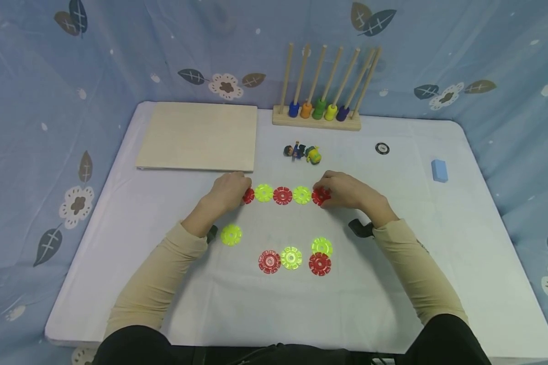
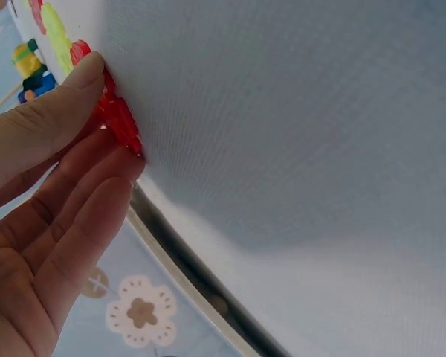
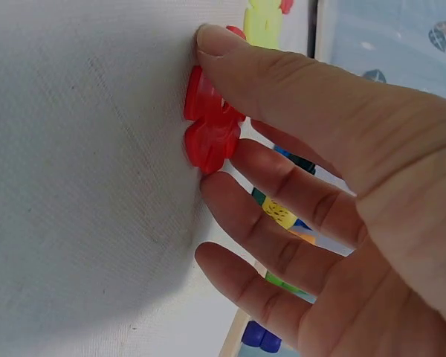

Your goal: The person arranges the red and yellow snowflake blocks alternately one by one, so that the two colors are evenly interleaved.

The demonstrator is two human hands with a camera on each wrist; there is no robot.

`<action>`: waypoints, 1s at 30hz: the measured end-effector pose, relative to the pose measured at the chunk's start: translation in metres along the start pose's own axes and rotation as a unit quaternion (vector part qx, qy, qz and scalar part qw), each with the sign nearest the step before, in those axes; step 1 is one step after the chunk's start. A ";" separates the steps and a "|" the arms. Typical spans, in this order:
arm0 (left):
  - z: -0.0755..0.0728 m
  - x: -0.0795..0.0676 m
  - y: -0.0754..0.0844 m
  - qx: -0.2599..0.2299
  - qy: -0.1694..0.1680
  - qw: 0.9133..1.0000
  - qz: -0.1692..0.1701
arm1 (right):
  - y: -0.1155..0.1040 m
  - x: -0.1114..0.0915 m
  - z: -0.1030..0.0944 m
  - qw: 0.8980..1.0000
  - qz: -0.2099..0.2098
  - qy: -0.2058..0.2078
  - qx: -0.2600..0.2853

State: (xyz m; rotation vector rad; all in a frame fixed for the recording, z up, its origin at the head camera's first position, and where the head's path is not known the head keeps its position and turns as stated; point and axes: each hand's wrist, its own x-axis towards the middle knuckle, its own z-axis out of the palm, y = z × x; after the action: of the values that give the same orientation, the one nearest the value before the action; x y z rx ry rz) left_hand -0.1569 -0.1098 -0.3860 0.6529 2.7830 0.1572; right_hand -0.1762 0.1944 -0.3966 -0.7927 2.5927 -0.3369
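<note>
A row of notched, flower-shaped plastic discs lies on the white table, red and yellow-green by turns. Its left-end red disc [image 2: 120,123] is pinched by my left hand [image 1: 227,191], thumb and fingers at its edge. At the other end, my right hand [image 1: 347,193] grips a red disc [image 3: 212,130] between thumb and fingertips. Between the hands run a yellow-green disc [image 1: 264,192], a red disc [image 1: 282,195] and another yellow-green disc [image 1: 302,194]. Whether the row's discs interlock or only touch, I cannot tell.
Nearer me lie loose discs, among them a yellow-green one [image 1: 231,234] and a red one [image 1: 269,261]. Behind the row are a beige board [image 1: 198,137], small toy figures [image 1: 298,150] and a peg rack [image 1: 317,121]. A black round piece [image 1: 382,148] and blue block [image 1: 439,171] lie right.
</note>
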 end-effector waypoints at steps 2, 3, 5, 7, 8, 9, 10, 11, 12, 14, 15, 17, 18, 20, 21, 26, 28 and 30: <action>0.000 0.000 0.000 0.001 0.000 1.000 0.001 | 0.000 0.000 0.000 1.000 0.000 0.000 -0.002; 0.001 0.000 0.000 0.002 -0.001 1.000 0.000 | 0.000 0.000 0.000 1.000 0.001 0.000 -0.003; 0.001 0.001 0.000 0.002 -0.004 1.000 -0.001 | 0.000 -0.001 0.000 1.000 0.003 -0.001 -0.006; 0.001 0.001 0.000 0.001 -0.007 1.000 -0.004 | -0.001 -0.002 -0.001 1.000 0.006 -0.003 -0.008; 0.002 0.001 -0.001 0.001 -0.008 1.000 -0.004 | 0.000 -0.003 -0.001 1.000 0.007 -0.003 -0.009; 0.002 0.001 -0.001 0.000 -0.009 1.000 -0.005 | -0.001 -0.004 -0.001 1.000 0.010 -0.003 -0.010; 0.002 0.001 -0.001 0.000 -0.009 1.000 -0.006 | -0.001 -0.005 -0.001 1.000 0.012 -0.002 -0.010; 0.002 0.001 -0.001 -0.001 -0.009 1.000 -0.005 | 0.000 -0.007 -0.002 1.000 0.014 0.000 -0.011; 0.002 0.001 -0.001 0.000 -0.008 1.000 -0.005 | 0.000 -0.008 -0.002 1.000 0.015 0.003 -0.013; 0.003 0.001 -0.001 0.002 -0.007 1.000 -0.001 | 0.000 -0.012 -0.001 1.000 0.014 0.013 -0.020; 0.003 0.001 -0.001 0.001 -0.007 1.000 -0.001 | 0.000 -0.015 -0.001 0.999 0.013 0.018 -0.026; 0.003 0.001 -0.001 0.002 -0.006 1.000 0.002 | 0.001 -0.021 0.000 0.999 0.006 0.028 -0.039; 0.003 0.001 -0.002 0.003 -0.006 1.000 0.002 | 0.000 -0.024 0.000 0.998 0.002 0.032 -0.045; 0.003 0.002 -0.001 0.004 -0.007 1.000 0.001 | -0.002 -0.030 0.002 0.998 -0.004 0.036 -0.052; 0.004 0.002 -0.001 0.004 -0.008 1.000 0.001 | -0.004 -0.033 0.003 0.998 -0.009 0.037 -0.055; 0.003 0.003 -0.001 0.007 -0.009 1.000 0.001 | -0.015 -0.050 0.012 0.997 -0.036 0.039 -0.054; 0.003 0.004 -0.001 0.006 -0.011 1.000 0.001 | -0.020 -0.057 0.016 0.996 -0.051 0.040 -0.055; 0.002 0.004 -0.001 0.006 -0.014 1.000 0.000 | -0.025 -0.063 0.020 0.995 -0.068 0.041 -0.063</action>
State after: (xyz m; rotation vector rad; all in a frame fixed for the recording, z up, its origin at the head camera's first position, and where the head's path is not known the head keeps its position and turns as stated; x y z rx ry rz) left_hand -0.1602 -0.1083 -0.3889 0.6533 2.7587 0.1310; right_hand -0.1076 0.2088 -0.3864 -1.0230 2.6649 -0.2513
